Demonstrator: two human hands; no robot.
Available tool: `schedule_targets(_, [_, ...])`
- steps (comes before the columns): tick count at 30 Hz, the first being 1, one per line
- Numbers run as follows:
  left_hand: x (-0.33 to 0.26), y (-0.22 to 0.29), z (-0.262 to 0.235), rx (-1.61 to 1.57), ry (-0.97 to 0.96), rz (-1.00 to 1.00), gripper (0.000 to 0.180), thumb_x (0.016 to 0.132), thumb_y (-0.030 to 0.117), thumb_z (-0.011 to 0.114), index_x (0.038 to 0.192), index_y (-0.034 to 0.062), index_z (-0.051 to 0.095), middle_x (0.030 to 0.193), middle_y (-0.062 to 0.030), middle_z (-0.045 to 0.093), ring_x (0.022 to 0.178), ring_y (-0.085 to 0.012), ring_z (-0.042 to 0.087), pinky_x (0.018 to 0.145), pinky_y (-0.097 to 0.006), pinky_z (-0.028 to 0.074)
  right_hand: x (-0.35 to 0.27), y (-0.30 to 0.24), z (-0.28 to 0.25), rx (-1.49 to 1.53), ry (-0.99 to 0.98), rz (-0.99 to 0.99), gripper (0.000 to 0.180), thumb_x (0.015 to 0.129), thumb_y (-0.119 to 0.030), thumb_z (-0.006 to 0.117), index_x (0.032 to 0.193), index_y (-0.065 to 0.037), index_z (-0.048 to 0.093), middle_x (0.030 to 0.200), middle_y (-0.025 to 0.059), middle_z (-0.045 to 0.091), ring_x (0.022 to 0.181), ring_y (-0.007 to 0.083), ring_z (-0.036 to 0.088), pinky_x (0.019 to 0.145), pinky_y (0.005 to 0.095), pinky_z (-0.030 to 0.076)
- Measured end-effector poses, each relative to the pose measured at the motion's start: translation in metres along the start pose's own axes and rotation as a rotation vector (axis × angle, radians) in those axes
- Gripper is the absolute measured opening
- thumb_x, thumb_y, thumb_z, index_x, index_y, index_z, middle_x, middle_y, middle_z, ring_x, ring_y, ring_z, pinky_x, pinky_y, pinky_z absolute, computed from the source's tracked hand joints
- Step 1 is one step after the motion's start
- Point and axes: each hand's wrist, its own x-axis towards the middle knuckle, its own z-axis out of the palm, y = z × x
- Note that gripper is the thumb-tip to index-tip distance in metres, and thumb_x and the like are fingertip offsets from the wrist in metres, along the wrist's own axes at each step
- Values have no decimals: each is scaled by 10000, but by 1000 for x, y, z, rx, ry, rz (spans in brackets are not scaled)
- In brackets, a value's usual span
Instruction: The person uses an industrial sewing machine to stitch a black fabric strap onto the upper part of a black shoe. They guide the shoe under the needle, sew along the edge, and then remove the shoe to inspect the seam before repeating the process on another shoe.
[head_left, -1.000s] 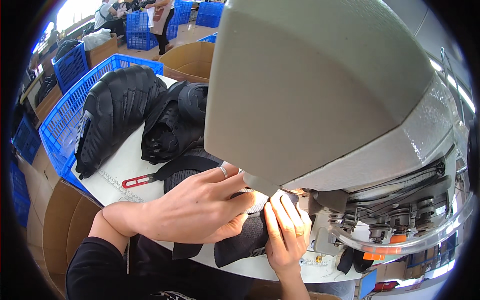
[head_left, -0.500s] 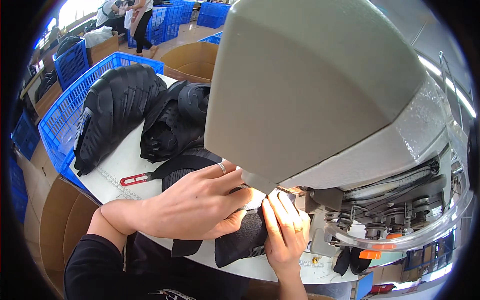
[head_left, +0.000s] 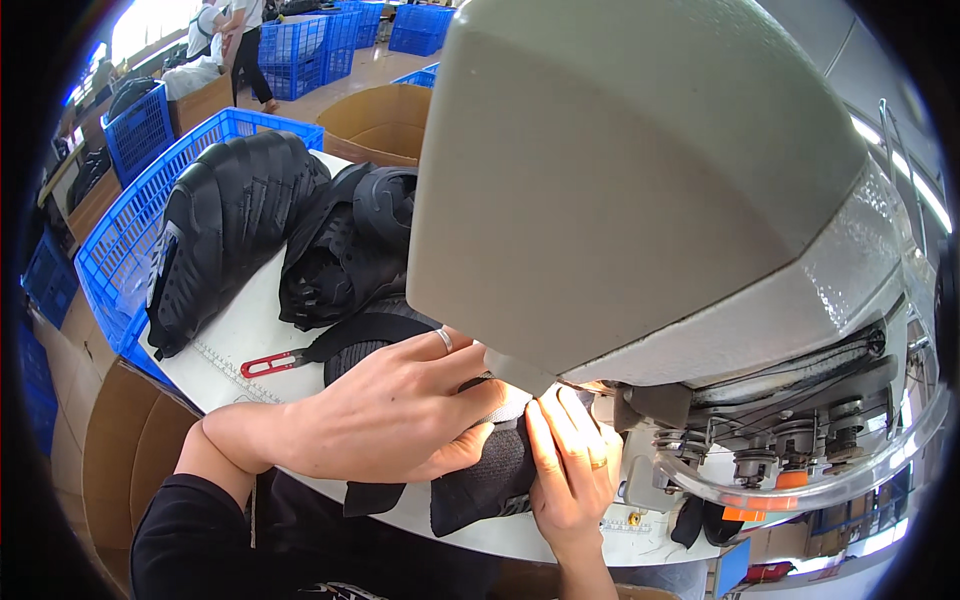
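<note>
Flat and pressing, my left hand (head_left: 400, 415) and right hand (head_left: 572, 462) pin the black knit piece (head_left: 490, 480) on the white table (head_left: 250, 335) under the grey sewing machine (head_left: 640, 190). I judge stitching underway; next calls for steady, even feeding.

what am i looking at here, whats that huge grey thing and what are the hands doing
The view comes from a camera on a person's head, looking down at their own hands. The big grey block is the head of a sewing machine, close to the lens. Under it, the left hand and right hand press flat on a black fabric piece on the white table. Further left lie stacked black shoe uppers, red-handled snips and a blue crate.
</note>
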Motion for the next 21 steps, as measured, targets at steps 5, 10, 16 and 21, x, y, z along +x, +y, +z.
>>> schedule_targets(5, [0, 2, 1, 15, 6, -2, 192, 708, 63, 681, 846, -15, 572, 1105, -154, 530, 924, -308, 600, 807, -369, 537, 1, 1, -2, -7, -14, -4, 256, 828, -26, 645, 1061, 10, 746, 1108, 128, 708, 1103, 260, 660, 858, 417, 495])
schedule_targets(10, [-2, -1, 4, 3, 17, -20, 440, 756, 122, 692, 1182, 24, 645, 887, -86, 655, 893, -270, 626, 838, -373, 514, 3, -1, -2, 13, -11, -4, 257, 825, -19, 647, 1060, 14, 745, 1112, 127, 710, 1096, 259, 661, 866, 415, 496])
schedule_targets(16, [0, 1, 2, 10, 38, 10, 452, 737, 109, 704, 1177, 26, 647, 906, -102, 658, 897, -278, 630, 813, -367, 526, 4, 0, -4, 14, -17, -6, 263, 814, -8, 655, 1059, 8, 747, 1105, 118, 713, 1092, 256, 663, 869, 414, 498])
schedule_targets(21, [-2, -1, 7, -2, 46, 28, 226, 694, 58, 693, 862, -26, 568, 980, -127, 536, 924, -306, 585, 827, -364, 523, 2, 3, -3, 19, -17, -1, 268, 808, -1, 654, 1058, -2, 751, 1095, 106, 717, 1086, 251, 672, 857, 404, 498])
